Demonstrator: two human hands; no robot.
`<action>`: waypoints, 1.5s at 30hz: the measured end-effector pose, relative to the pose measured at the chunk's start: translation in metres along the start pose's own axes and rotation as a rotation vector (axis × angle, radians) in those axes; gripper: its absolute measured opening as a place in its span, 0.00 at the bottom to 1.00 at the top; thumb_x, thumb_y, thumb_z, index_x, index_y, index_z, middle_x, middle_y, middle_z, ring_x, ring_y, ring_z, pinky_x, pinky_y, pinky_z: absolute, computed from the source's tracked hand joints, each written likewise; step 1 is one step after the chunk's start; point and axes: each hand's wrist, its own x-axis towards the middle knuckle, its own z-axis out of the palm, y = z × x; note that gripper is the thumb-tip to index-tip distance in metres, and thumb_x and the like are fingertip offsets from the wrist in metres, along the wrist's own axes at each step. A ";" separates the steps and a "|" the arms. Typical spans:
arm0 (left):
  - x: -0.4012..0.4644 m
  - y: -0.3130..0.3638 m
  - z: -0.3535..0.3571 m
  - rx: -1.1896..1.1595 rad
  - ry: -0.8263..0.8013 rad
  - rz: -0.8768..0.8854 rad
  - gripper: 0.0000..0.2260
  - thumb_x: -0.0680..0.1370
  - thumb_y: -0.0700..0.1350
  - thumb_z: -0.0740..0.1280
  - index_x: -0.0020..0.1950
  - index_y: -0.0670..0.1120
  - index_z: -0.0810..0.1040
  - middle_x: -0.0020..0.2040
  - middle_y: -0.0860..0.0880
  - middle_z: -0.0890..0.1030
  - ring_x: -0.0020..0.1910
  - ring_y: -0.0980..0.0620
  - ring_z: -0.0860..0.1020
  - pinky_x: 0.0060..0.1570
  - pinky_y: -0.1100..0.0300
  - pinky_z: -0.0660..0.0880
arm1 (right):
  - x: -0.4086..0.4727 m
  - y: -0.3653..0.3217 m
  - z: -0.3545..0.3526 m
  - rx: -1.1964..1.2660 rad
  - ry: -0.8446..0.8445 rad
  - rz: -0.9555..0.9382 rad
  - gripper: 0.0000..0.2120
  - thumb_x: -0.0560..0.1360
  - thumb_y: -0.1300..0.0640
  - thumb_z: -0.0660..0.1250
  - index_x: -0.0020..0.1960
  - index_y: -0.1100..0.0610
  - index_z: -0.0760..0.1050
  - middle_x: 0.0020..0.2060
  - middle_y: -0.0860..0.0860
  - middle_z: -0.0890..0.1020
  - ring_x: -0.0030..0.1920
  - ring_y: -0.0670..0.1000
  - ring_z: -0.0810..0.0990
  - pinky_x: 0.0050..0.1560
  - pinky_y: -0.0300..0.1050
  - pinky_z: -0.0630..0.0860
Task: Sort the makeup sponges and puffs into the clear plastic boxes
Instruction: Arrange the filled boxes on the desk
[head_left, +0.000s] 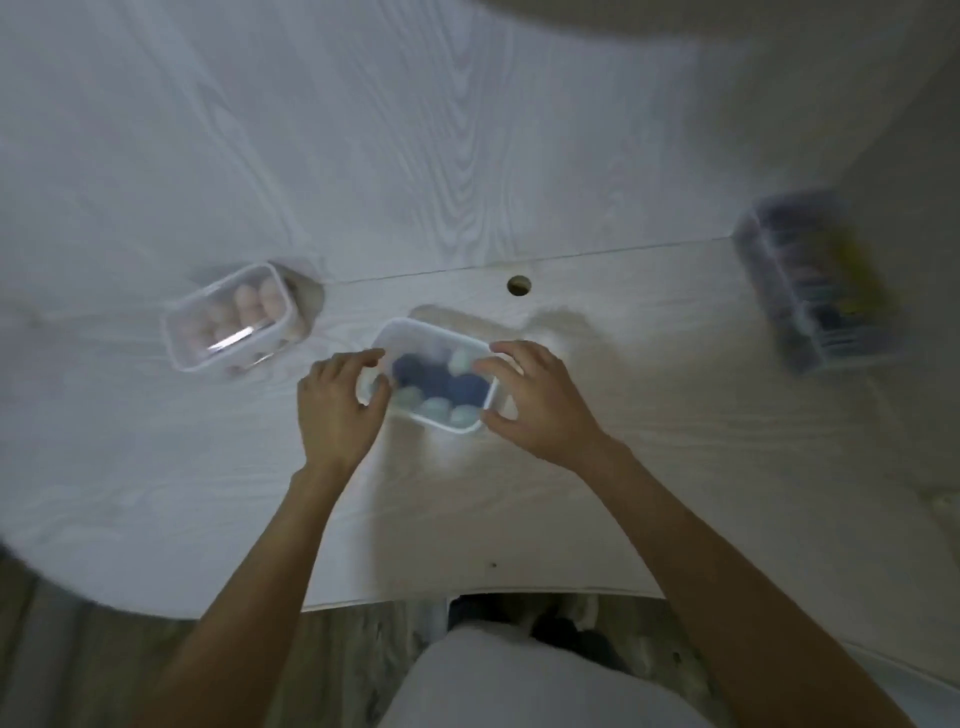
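Observation:
A clear plastic box (415, 332) sits at the table's middle, filled with dark blue and pale blue-green sponges (441, 387). My left hand (337, 405) grips its left end, fingers curled over the rim. My right hand (535, 400) grips the right end, fingers above the rim and thumb at the near corner. A second clear box (179, 338) to the left holds pale pink sponges (249, 304). A third clear box (815, 283) at the far right holds dark and yellow items, blurred.
The white wood-grain table (467, 156) has a seam and a round cable hole (518, 285) just behind the middle box. The table's near edge runs above my lap, with wood floor below.

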 end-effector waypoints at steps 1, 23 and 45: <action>-0.002 -0.025 -0.006 0.041 -0.006 -0.048 0.17 0.73 0.51 0.59 0.58 0.47 0.78 0.54 0.44 0.81 0.54 0.42 0.76 0.52 0.50 0.70 | 0.009 -0.009 0.011 -0.019 -0.062 -0.014 0.27 0.70 0.47 0.68 0.67 0.53 0.69 0.69 0.57 0.65 0.69 0.62 0.61 0.68 0.58 0.59; 0.022 -0.141 -0.031 0.236 -0.145 0.008 0.23 0.69 0.65 0.62 0.59 0.54 0.77 0.68 0.45 0.69 0.67 0.39 0.64 0.60 0.38 0.62 | 0.074 -0.063 0.091 -0.470 -0.152 0.285 0.44 0.63 0.23 0.47 0.74 0.44 0.53 0.75 0.57 0.49 0.72 0.69 0.47 0.64 0.74 0.43; 0.023 0.090 0.062 -0.058 -0.380 -0.174 0.51 0.61 0.65 0.74 0.76 0.56 0.49 0.76 0.43 0.42 0.71 0.37 0.55 0.62 0.39 0.63 | -0.041 0.087 -0.016 -0.360 0.240 0.720 0.40 0.60 0.38 0.74 0.67 0.46 0.65 0.70 0.57 0.61 0.65 0.66 0.62 0.60 0.65 0.61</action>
